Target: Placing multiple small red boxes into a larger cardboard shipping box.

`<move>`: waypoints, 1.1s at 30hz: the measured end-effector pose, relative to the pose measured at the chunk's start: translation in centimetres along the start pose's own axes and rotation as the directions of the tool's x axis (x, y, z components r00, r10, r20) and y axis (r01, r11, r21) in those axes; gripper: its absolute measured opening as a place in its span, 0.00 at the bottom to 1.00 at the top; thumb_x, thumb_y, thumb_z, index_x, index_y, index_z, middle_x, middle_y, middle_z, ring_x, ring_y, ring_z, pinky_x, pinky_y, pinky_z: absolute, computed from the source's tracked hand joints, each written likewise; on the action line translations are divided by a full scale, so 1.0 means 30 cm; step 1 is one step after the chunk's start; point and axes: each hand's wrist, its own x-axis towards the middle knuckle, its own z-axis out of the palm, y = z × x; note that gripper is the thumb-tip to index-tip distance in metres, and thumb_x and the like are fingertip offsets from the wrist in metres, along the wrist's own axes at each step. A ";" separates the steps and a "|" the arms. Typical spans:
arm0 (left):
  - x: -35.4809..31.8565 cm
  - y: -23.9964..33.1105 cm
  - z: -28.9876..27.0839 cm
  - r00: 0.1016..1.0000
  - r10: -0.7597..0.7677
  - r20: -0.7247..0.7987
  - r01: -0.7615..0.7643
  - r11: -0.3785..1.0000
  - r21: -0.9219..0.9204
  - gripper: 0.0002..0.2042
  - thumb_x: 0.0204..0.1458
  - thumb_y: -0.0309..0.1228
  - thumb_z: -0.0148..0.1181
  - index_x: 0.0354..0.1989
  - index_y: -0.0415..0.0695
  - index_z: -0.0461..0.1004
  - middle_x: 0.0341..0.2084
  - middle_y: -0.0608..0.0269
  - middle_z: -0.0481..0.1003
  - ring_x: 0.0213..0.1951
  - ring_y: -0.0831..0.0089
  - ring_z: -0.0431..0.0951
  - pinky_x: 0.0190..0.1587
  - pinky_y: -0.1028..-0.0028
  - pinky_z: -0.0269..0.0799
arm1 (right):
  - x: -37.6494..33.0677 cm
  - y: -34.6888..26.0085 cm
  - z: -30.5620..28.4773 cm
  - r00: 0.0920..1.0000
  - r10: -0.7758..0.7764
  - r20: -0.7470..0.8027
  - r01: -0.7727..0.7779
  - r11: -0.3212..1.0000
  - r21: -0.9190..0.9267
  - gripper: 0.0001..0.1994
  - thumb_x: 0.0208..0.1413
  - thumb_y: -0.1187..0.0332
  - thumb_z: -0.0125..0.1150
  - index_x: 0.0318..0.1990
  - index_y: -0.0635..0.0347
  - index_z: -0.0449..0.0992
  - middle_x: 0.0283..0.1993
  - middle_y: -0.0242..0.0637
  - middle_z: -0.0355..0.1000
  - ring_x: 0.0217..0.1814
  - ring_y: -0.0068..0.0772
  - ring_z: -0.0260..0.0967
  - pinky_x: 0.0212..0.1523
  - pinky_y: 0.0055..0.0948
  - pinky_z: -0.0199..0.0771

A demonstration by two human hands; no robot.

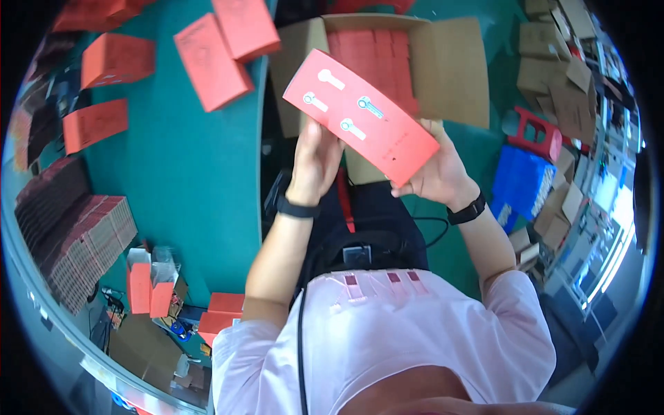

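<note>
From the head camera, looking down: a person in a pale shirt held up one red box with both hands, in front of the body and partly over an open cardboard carton. The left hand supported the box from its lower left edge, thumb against it, the other fingers partly hidden. The right hand gripped the box's right end, fingers bent around the corner. The box was tilted, its right end lower in view, and its visible face bore four small pale key-shaped pictures. Each wrist wore a black band. Inside the carton, more red boxes stood packed in rows. To the left was a green table with several loose red boxes and stacks of flat red-and-grey pieces. To the right were a red stool, a blue bundle and brown cartons.
</note>
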 end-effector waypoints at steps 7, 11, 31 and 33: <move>0.161 -0.377 0.011 0.860 -0.379 -0.341 0.341 0.925 -0.166 0.24 0.54 0.47 0.56 0.54 0.45 0.64 0.50 0.59 0.69 0.52 0.65 0.70 0.54 0.60 0.67 | -0.213 -0.062 -0.318 0.737 -0.654 -0.168 -0.014 0.233 -0.972 0.48 0.51 0.41 0.56 0.70 0.58 0.40 0.67 0.50 0.51 0.64 0.45 0.60 0.62 0.40 0.59; 0.180 -0.574 -0.030 0.800 -0.411 -0.437 0.364 0.911 -0.192 0.28 0.51 0.46 0.60 0.56 0.45 0.61 0.49 0.58 0.69 0.51 0.64 0.71 0.53 0.59 0.68 | -0.211 -0.128 -0.475 0.722 -0.667 -0.185 -0.066 0.200 -0.978 0.57 0.41 0.45 0.70 0.71 0.58 0.36 0.71 0.51 0.44 0.69 0.46 0.52 0.66 0.43 0.52; 0.308 -0.755 -0.354 0.818 -0.567 -0.099 0.501 0.786 -0.363 0.33 0.45 0.49 0.58 0.57 0.41 0.64 0.49 0.53 0.72 0.49 0.60 0.74 0.50 0.58 0.73 | 0.060 -0.444 -0.676 0.855 -0.516 0.059 0.319 0.432 -0.843 0.38 0.49 0.75 0.61 0.68 0.62 0.49 0.68 0.47 0.53 0.68 0.44 0.54 0.65 0.38 0.53; 0.314 -0.767 -0.373 0.791 -0.611 -0.009 0.536 0.700 -0.472 0.34 0.45 0.52 0.57 0.56 0.40 0.65 0.50 0.52 0.72 0.49 0.59 0.74 0.49 0.58 0.74 | 0.144 -0.489 -0.653 0.864 -0.458 0.209 0.356 0.261 -0.897 0.40 0.48 0.72 0.64 0.68 0.63 0.50 0.68 0.47 0.52 0.70 0.44 0.50 0.67 0.39 0.50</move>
